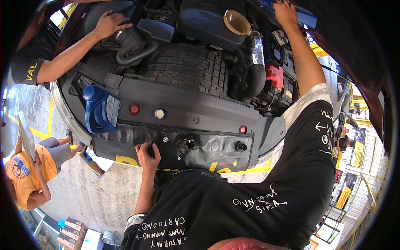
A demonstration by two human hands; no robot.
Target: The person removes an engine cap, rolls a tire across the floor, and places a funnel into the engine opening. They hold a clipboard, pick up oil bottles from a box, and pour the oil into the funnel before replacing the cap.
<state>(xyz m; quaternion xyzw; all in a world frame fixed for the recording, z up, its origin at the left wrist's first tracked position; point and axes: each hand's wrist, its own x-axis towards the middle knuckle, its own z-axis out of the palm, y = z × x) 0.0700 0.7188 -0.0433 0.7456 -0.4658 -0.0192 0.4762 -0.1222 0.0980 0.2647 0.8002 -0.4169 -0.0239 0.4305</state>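
Observation:
My left hand (148,155) is over the black cover mat (208,146) at the car's front edge, its fingers apart and curled, with nothing visible in them. Stretched out to the upper right, my right hand (286,13) is wrapped round a blue bottle (306,17) above the engine bay. A bowl-shaped funnel (237,22) stands on the engine by the dark engine cover (204,21). On the front panel sit a blue oil bottle (100,110), a red cap (133,109) and a white-topped cap (159,113).
A co-worker's hand (111,24) rests on an air duct at the upper left. A person in an orange shirt (31,173) is at the lower left. The raised hood (358,50) hangs at the upper right. Cardboard boxes (71,233) stand on the floor.

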